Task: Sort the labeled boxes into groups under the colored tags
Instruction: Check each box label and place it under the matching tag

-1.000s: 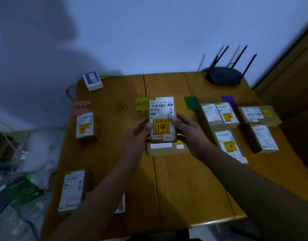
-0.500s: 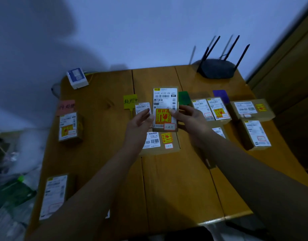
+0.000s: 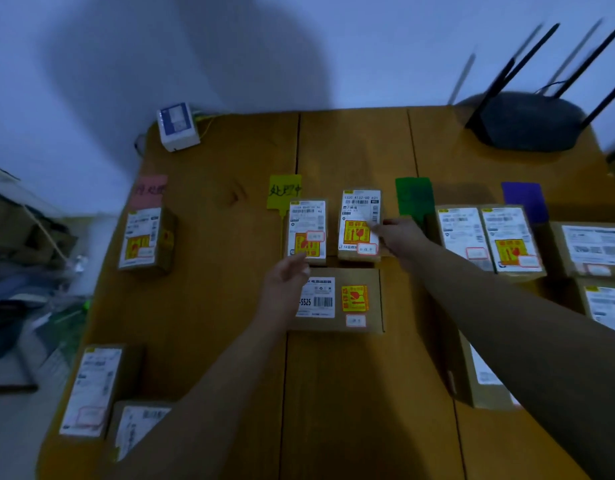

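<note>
The newly set box [image 3: 359, 225], stood under the yellow tag [image 3: 283, 191], is touched by the right hand [image 3: 401, 237] (fingers loose, left hand [image 3: 285, 282] open, nothing gripped), and could be knocked askew on withdrawal.

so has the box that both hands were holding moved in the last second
Yes. It has gone from atop the wide box to the table, beyond it, beside another box under the yellow tag. The right hand still touches it.

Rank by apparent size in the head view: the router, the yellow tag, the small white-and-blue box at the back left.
1. Router, clearly largest.
2. White-and-blue box.
3. Yellow tag, close to the box in size, so that order is unsure.
</note>
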The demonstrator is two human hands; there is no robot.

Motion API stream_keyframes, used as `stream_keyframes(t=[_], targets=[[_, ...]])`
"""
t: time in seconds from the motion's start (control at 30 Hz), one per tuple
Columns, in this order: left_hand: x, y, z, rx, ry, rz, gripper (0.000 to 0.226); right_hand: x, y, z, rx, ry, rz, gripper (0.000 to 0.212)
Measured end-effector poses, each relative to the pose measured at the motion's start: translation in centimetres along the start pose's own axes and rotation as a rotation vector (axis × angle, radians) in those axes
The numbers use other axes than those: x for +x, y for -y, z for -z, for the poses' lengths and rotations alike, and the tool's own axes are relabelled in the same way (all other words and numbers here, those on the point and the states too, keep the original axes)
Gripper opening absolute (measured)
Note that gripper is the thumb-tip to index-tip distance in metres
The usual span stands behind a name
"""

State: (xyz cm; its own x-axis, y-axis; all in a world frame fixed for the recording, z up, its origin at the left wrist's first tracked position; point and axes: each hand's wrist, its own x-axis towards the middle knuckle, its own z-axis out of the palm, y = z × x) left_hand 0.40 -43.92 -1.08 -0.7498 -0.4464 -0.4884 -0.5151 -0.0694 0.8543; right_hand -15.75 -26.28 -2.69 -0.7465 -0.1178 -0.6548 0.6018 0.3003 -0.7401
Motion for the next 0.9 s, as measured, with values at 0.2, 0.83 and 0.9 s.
stream_keyframes(t=[0.2, 0.83, 0.9], targets=[[0.4, 1.2, 0.0, 0.022, 0.001, 0.045, 0.025, 1.0, -1.9, -1.0, -0.1, 0.046, 0.04, 0.036], [-9.8, -3.0, 18.5, -0.02, 0.151, -0.218, 0.032, -22.0, -3.4, -19.2, -0.036, 0.241, 0.331, 0.034], [-10.5, -1.6, 21.5, -0.002, 0.159, -0.226, 0.03, -23.7, -5.0, -21.6, -0.057, 0.262, 0.308, 0.034]])
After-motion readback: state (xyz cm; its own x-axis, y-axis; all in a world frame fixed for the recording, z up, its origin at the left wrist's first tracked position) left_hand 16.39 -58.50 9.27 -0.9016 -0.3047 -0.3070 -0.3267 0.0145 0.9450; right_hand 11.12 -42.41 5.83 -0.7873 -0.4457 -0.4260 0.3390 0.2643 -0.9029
